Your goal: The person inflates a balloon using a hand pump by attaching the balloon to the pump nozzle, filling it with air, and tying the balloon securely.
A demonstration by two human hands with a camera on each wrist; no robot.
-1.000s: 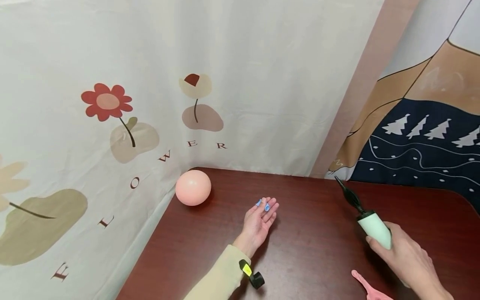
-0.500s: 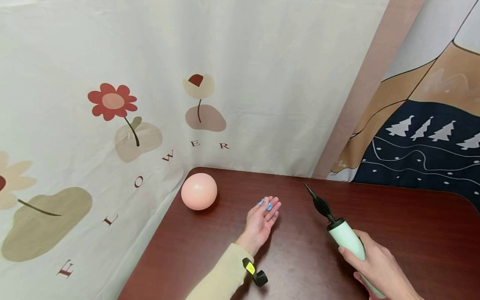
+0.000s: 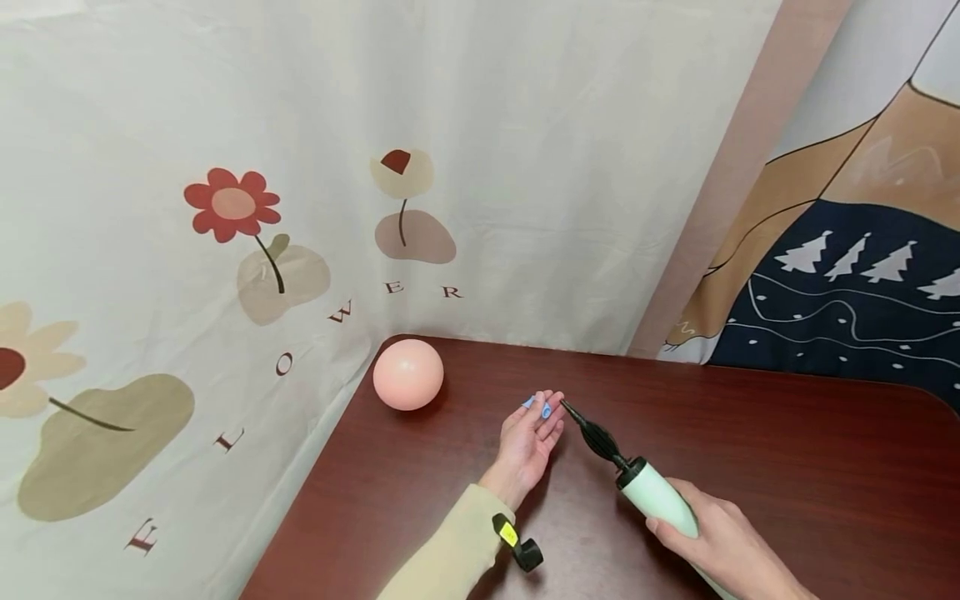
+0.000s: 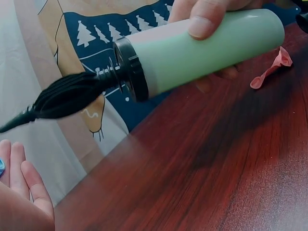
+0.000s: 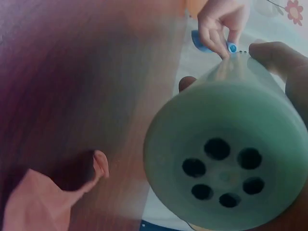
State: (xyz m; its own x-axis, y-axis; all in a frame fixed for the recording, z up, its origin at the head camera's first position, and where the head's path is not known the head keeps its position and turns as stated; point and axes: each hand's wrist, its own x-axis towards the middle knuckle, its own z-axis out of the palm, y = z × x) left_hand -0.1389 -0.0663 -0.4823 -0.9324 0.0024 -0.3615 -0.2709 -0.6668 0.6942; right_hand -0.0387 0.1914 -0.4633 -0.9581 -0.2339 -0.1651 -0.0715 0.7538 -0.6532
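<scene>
My left hand (image 3: pixel 522 454), palm up, pinches a limp blue balloon (image 3: pixel 546 411) between thumb and fingers, its mouth facing right. The fingers of my right hand (image 3: pixel 716 533) are wrapped around the pale green barrel of a balloon pump (image 3: pixel 660 497). Its ribbed black nozzle (image 3: pixel 597 437) slants up and left, with the tip close to my left fingertips; whether they touch is unclear. In the right wrist view the holed rear end of the pump (image 5: pixel 226 173) faces the camera, and the blue balloon (image 5: pixel 233 47) shows beyond it.
An inflated peach balloon (image 3: pixel 408 374) sits at the table's far left corner. A limp pink balloon (image 4: pixel 276 65) lies on the dark red wooden table (image 3: pixel 810 442), near the pump in the left wrist view. Patterned curtains (image 3: pixel 555 167) border the back and left edges.
My right hand has carried the pump leftward, bringing its nozzle tip to my left fingertips. The left hand keeps its pinch on the blue balloon. The head view has shifted slightly.
</scene>
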